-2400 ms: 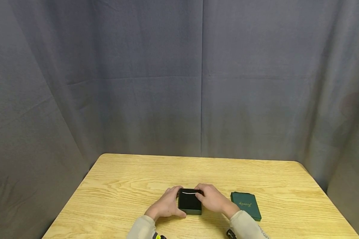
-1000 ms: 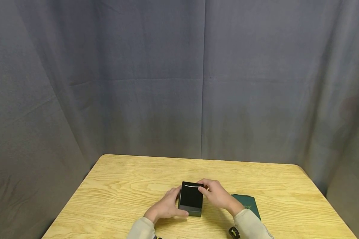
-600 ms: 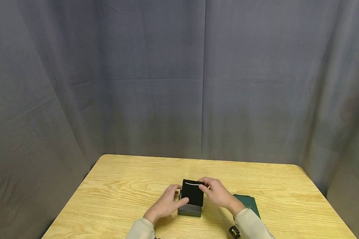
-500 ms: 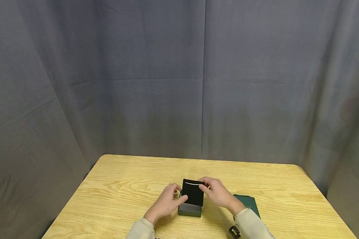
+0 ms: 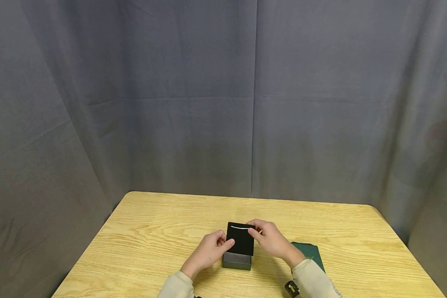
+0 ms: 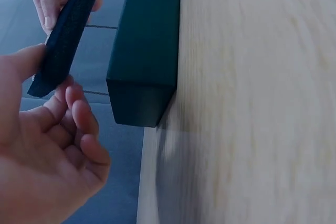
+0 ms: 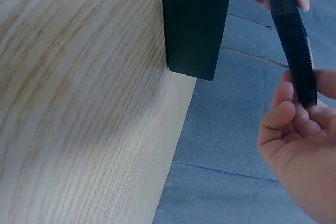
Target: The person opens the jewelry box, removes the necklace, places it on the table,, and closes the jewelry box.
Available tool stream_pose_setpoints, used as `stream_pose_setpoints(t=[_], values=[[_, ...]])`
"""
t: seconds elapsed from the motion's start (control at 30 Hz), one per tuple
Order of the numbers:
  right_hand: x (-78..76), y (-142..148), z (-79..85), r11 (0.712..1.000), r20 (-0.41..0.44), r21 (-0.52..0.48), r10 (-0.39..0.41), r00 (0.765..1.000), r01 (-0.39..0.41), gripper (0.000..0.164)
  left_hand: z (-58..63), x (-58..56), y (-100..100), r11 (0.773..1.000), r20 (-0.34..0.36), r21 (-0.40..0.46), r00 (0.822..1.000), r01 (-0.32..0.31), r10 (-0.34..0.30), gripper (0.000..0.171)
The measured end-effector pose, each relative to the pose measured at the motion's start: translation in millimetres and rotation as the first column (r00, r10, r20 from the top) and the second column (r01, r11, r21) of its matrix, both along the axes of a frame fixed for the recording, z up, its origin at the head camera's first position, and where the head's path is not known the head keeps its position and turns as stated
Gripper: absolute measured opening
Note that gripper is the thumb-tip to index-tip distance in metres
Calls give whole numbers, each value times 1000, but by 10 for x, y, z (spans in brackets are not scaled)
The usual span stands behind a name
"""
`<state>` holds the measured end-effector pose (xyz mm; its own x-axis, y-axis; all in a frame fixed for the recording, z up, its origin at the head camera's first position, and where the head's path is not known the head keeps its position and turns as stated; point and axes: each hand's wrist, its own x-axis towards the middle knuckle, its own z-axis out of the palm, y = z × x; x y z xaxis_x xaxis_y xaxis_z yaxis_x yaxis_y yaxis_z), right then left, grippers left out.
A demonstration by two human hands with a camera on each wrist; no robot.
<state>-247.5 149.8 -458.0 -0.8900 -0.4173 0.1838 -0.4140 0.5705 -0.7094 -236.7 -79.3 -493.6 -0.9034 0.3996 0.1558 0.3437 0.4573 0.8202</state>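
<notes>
Both hands hold a square black jewelry insert pad (image 5: pixel 240 244), raised and tilted over a dark green jewelry box base (image 5: pixel 236 264). A thin silvery chain (image 5: pixel 239 227) runs across the pad's upper part. My left hand (image 5: pixel 207 250) pinches the pad's left edge between thumb and fingers. At the upper right corner, my right hand (image 5: pixel 272 240) pinches it, thumb over the chain's end. Seen edge-on in the left wrist view, the pad (image 6: pixel 65 40) stands apart from the green box (image 6: pixel 144 35). In the right wrist view, thumb and fingers grip the pad's end (image 7: pixel 302 77).
To the right on the wooden table (image 5: pixel 164 231) lies the green box lid (image 5: pixel 309 252) with gold lettering, partly covered by the right forearm. A grey curtain (image 5: pixel 186 124) hangs behind the table and along its sides.
The black pad, earlier seated in the box, has come up out of it in my right hand. My left hand has left the box's side and now pinches the pad's left edge.
</notes>
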Motion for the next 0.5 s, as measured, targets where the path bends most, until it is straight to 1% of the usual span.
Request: stream_pose_setpoints(t=[0.13, 0.23, 0.3, 0.37, 0.47, 0.5], values=[[3, -9, 4, 1000, -3, -8, -1, 1000, 1, 25, 25, -6, 26, 997, 85, 76, 996, 11, -18, 29], [2, -18, 0, 1000, -15, -19, 1, 1000, -2, 25, 42, -7, 46, 988, 140, 153, 989, 27, -49, 27], [1, -23, -3, 1000, -25, -26, 1, 1000, -1, 23, 50, -3, 58, 974, 182, 221, 980, 43, -85, 31], [-4, -26, -6, 1000, -34, -26, 0, 999, -1, 22, 46, 1, 65, 955, 219, 292, 967, 61, -129, 34], [-4, -29, -6, 1000, -42, -29, -8, 999, 7, 19, 37, 11, 77, 925, 251, 372, 950, 83, -186, 37], [-1, -30, -4, 1000, -45, -28, -12, 999, 11, 18, 31, 13, 78, 917, 253, 388, 947, 90, -200, 37]])
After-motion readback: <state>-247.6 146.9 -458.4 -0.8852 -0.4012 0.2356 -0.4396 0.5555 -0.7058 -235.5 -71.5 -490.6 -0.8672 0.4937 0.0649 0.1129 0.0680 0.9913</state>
